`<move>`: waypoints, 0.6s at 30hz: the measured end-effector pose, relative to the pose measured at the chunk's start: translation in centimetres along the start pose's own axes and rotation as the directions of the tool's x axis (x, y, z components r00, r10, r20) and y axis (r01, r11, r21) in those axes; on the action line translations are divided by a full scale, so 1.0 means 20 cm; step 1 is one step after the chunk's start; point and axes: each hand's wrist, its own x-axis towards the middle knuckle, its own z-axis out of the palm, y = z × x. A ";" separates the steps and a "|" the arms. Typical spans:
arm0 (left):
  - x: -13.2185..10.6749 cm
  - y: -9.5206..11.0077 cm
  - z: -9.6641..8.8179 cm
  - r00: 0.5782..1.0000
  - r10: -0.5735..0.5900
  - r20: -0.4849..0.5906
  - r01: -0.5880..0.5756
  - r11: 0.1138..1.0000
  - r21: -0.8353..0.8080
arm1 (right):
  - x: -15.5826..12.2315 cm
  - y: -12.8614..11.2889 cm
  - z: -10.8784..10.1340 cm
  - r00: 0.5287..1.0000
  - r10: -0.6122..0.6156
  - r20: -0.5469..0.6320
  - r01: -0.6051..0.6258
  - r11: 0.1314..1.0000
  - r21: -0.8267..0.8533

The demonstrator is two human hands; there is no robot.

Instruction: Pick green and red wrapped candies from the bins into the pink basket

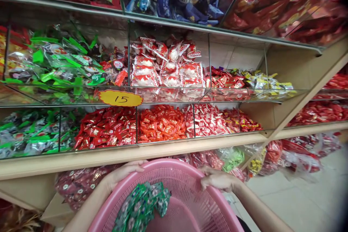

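Observation:
A pink plastic basket (pixel 187 174) with perforated walls fills the lower middle of the view, tilted towards me. Inside it, on the left, lies a heap of green wrapped packets (pixel 141 206). My left hand (pixel 123 174) grips the basket's far left rim, with the fingers lying along the edge. On the far right rim, my right hand (pixel 217 179) is closed around the edge, its thumb side towards the shelf. The basket is just in front of the lowest wooden shelf edge.
Glass-fronted shelves hold red wrapped sweets (pixel 108 127), orange-red sweets (pixel 163 123) and green-trimmed packets (pixel 65 58). A yellow price tag (pixel 121 98) reads 15. Bagged goods (pixel 274 156) sit below the shelf at right, above a tiled floor (pixel 296 199). A wooden upright (pixel 296 105) slants at right.

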 end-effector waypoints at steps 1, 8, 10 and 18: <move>0.01 0.00 0.00 1.000 0.000 0.010 0.000 1.000 0.004 | 0.02 0.00 0.00 0.999 0.006 0.039 -0.006 1.000 0.001; 0.05 0.00 0.05 0.997 -0.047 0.056 0.045 0.998 0.032 | 0.01 -0.14 0.01 0.979 -0.025 0.204 0.023 1.000 0.011; 0.05 0.00 0.05 0.998 -0.044 0.044 0.043 0.999 0.026 | -0.03 -0.21 -0.03 0.967 -0.093 0.238 0.101 0.995 -0.018; 0.07 0.00 0.07 0.996 -0.011 0.084 0.008 0.999 0.034 | -0.07 -0.59 -0.18 0.848 -0.451 -0.279 0.351 0.871 -0.342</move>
